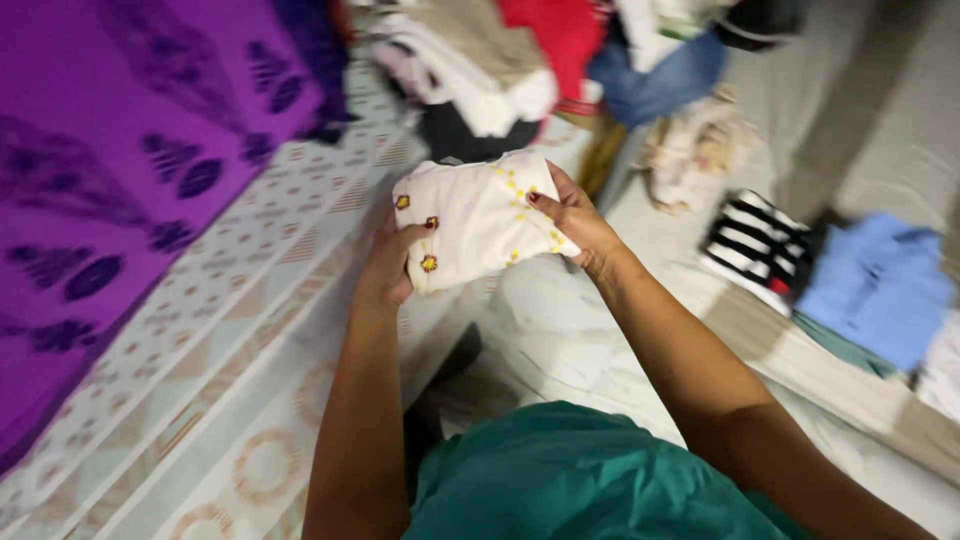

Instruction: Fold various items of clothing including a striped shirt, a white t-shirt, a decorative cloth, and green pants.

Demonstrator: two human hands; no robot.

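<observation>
Both my hands hold a folded white cloth (470, 215) with small yellow and red embroidered flowers, at chest height above the edge of a mattress. My left hand (392, 265) grips its lower left side, thumb on top. My right hand (572, 222) grips its right side, fingers curled over the fabric. My green garment (580, 480) fills the bottom of the view.
A patterned white mattress (230, 330) with a purple printed sheet (110, 170) lies at left. A heap of mixed clothes (540, 60) sits at the top. On the pale floor at right lie a black-and-white striped garment (752, 245) and folded blue clothes (880, 285).
</observation>
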